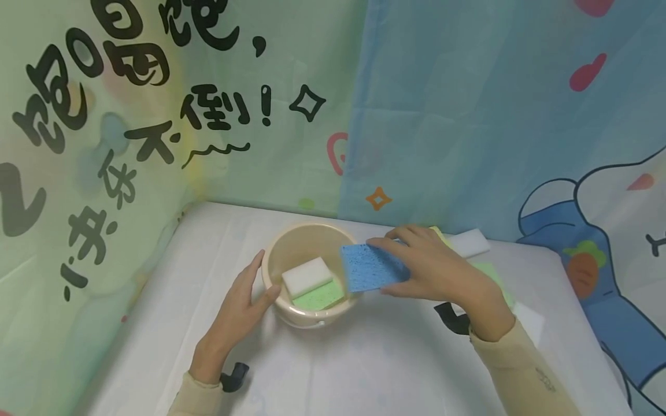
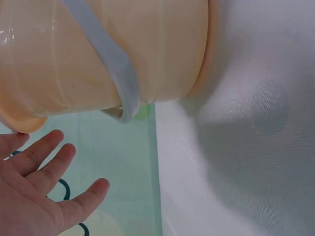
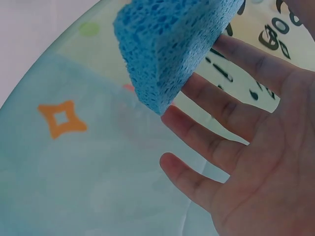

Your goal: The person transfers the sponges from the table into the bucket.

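Pinching the blue sponge [image 1: 373, 267] in my right hand [image 1: 439, 271] at the bucket's [image 1: 291, 245] 3 o'clock rim; my left hand [image 1: 236, 309], fingers spread, seemingly touches its 9 o'clock side.

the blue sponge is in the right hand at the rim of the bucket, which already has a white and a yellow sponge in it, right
Not quite: the head view shows the bucket holding a white sponge and a green sponge, not yellow. The right hand does hold the blue sponge at the rim.

White-covered table [image 1: 364, 370], green lettered curtain [image 1: 104, 144], blue cartoon curtain [image 1: 468, 115]
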A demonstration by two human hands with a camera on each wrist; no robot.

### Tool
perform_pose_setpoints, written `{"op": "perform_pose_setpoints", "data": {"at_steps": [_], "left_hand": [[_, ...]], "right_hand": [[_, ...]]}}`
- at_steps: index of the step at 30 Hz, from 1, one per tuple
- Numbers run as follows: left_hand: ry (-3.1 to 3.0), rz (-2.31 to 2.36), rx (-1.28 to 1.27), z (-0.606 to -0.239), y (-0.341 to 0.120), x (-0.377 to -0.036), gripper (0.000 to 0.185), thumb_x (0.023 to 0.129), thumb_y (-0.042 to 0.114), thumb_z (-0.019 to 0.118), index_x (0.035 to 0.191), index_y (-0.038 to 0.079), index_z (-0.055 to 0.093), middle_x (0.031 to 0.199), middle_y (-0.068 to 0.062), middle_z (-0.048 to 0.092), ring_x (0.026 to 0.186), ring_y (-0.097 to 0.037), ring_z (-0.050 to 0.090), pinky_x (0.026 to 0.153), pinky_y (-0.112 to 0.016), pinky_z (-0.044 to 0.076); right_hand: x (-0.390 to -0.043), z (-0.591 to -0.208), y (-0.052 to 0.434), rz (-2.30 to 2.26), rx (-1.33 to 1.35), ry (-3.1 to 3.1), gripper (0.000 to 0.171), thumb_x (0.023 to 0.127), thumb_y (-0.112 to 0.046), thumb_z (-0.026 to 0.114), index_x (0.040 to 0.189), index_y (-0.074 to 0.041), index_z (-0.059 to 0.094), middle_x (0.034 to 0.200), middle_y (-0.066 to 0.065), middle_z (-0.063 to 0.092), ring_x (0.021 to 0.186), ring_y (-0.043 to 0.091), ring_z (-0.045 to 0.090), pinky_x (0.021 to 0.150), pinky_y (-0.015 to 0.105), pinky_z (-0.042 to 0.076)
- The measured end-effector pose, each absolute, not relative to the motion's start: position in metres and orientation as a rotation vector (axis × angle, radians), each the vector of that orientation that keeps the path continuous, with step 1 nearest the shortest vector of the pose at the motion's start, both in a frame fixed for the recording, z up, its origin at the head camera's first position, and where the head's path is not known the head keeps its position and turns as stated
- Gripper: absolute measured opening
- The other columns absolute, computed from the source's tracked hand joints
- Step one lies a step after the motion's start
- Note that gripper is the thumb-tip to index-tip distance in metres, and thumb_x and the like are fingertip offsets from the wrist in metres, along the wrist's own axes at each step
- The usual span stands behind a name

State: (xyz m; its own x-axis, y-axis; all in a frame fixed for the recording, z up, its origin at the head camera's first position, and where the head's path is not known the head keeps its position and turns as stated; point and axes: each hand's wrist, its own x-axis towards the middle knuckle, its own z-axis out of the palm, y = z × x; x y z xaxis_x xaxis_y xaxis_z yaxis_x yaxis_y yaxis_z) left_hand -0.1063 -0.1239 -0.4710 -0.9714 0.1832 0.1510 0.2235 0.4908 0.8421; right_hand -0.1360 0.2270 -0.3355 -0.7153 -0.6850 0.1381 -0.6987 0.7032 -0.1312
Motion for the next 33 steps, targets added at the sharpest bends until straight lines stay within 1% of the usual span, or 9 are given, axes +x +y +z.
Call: {"op": "perform_pose_setpoints", "data": {"at_steps": [2,6,11,16,20,23,27,30,33], "left_hand": [[-2.675,-1.521,-0.369,-0.471,-0.124,-0.106,0.076,0.1,0.046,0.058,0.161,0.017,0.023,0.16,-0.009,0.032,0.147,-0.032,0.027,0.116,-0.056,0.023],[-2.671,-1.522,-0.377,-0.471,-0.124,-0.106,0.075,0.101,0.043,0.059,0.161,0.016,0.023,0.16,-0.01,0.032,0.147,-0.032,0.027,0.117,-0.057,0.022],[-2.668,-1.52,-0.377,-0.47,-0.124,-0.106,0.075,0.101,0.041,0.06,0.161,0.016,0.023,0.16,-0.01,0.032,0.147,-0.032,0.027,0.116,-0.057,0.023],[-2.662,-1.519,-0.373,-0.471,-0.124,-0.107,0.074,0.101,0.038,0.06,0.16,0.015,0.023,0.159,-0.01,0.033,0.146,-0.032,0.027,0.116,-0.056,0.023],[-2.666,-1.518,-0.371,-0.473,-0.124,-0.107,0.073,0.101,0.037,0.06,0.161,0.016,0.023,0.16,-0.009,0.032,0.147,-0.032,0.027,0.116,-0.056,0.024],[-2.66,-1.521,-0.372,-0.474,-0.124,-0.108,0.073,0.101,0.035,0.061,0.161,0.016,0.023,0.16,-0.009,0.032,0.147,-0.032,0.027,0.116,-0.056,0.024],[-2.657,-1.518,-0.372,-0.474,-0.124,-0.108,0.073,0.101,0.035,0.061,0.161,0.016,0.023,0.16,-0.009,0.032,0.147,-0.032,0.027,0.116,-0.057,0.023],[-2.666,-1.514,-0.366,-0.474,-0.124,-0.108,0.074,0.101,0.038,0.06,0.161,0.017,0.023,0.16,-0.009,0.032,0.147,-0.032,0.027,0.116,-0.057,0.024],[-2.672,-1.51,-0.361,-0.474,-0.124,-0.108,0.074,0.101,0.04,0.06,0.161,0.018,0.023,0.16,-0.009,0.033,0.147,-0.032,0.027,0.116,-0.058,0.024]], "right_hand": [[-0.14,-0.336,0.22,0.249,1.175,-2.82,0.075,0.076,-0.04,0.086,0.139,-0.011,0.058,0.118,0.011,0.059,0.113,0.035,0.052,0.098,0.055,0.041],[-0.145,-0.333,0.204,0.226,1.185,-2.849,0.075,0.078,-0.042,0.084,0.14,-0.012,0.057,0.119,0.012,0.059,0.115,0.035,0.051,0.102,0.057,0.038],[-0.15,-0.333,0.184,0.193,1.221,-2.839,0.074,0.08,-0.044,0.081,0.142,-0.013,0.055,0.121,0.011,0.058,0.118,0.034,0.051,0.104,0.059,0.036],[-0.156,-0.338,0.166,0.17,1.262,-2.829,0.075,0.08,-0.043,0.081,0.143,-0.014,0.054,0.122,0.012,0.057,0.12,0.037,0.05,0.104,0.058,0.036],[-0.162,-0.344,0.153,0.129,1.286,-2.855,0.073,0.08,-0.042,0.082,0.142,-0.015,0.055,0.124,0.01,0.057,0.122,0.036,0.048,0.106,0.055,0.036],[-0.165,-0.348,0.144,0.082,1.306,-2.891,0.074,0.08,-0.044,0.083,0.142,-0.016,0.055,0.127,0.01,0.056,0.124,0.034,0.046,0.108,0.054,0.034],[-0.167,-0.354,0.133,0.048,1.32,-2.948,0.073,0.08,-0.049,0.082,0.141,-0.019,0.056,0.135,0.01,0.054,0.128,0.034,0.044,0.11,0.055,0.032],[-0.168,-0.358,0.127,0.047,1.327,-2.978,0.072,0.081,-0.048,0.082,0.141,-0.018,0.056,0.139,0.011,0.052,0.131,0.036,0.043,0.111,0.057,0.031],[-0.169,-0.362,0.123,0.036,1.339,-2.986,0.072,0.081,-0.048,0.082,0.141,-0.017,0.056,0.138,0.011,0.052,0.131,0.036,0.044,0.11,0.057,0.031]]}}
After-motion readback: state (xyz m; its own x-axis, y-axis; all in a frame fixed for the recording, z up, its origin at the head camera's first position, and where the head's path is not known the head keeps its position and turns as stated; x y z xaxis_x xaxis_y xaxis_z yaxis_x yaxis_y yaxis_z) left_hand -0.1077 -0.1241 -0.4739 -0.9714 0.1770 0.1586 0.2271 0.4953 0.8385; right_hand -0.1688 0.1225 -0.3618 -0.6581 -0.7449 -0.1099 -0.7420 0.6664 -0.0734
